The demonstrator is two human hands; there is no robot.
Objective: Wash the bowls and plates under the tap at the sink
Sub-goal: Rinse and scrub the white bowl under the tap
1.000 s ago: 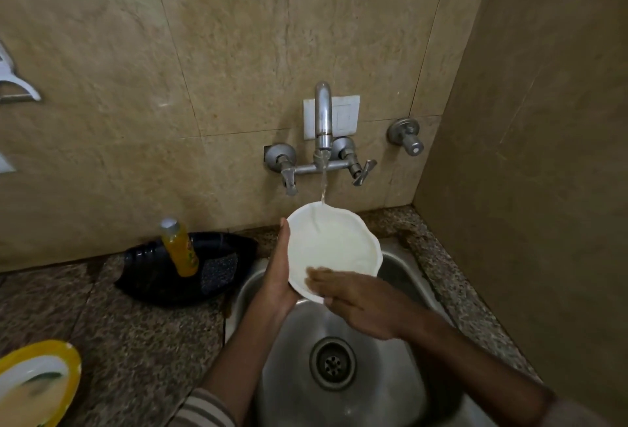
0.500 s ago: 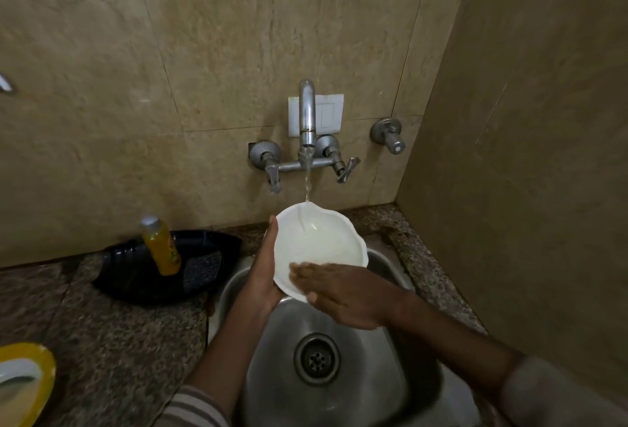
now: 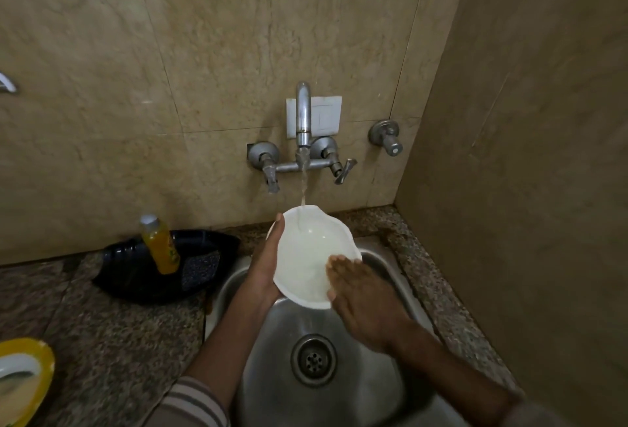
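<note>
A white scalloped bowl (image 3: pixel 306 250) is tilted toward me over the steel sink (image 3: pixel 380 389). Water runs from the wall tap (image 3: pixel 303 127) into the bowl's upper part. My left hand (image 3: pixel 266 267) grips the bowl's left rim, thumb up along the edge. My right hand (image 3: pixel 360 297) lies flat with its fingers inside the bowl at the lower right, touching the inner wall. A yellow-rimmed plate (image 3: pixel 23 379) with residue lies on the counter at the far left.
A black tray (image 3: pixel 136 277) on the granite counter (image 3: pixel 112 341) holds a yellow bottle (image 3: pixel 160 245) and a dark scrub pad (image 3: pixel 199 268). A separate valve (image 3: pixel 387 138) sticks out of the wall right of the tap. A tiled side wall (image 3: pixel 526 188) closes the right.
My right hand slid from the bowl's lower middle to its lower right inner wall. The bowl stayed under the running water in my left hand.
</note>
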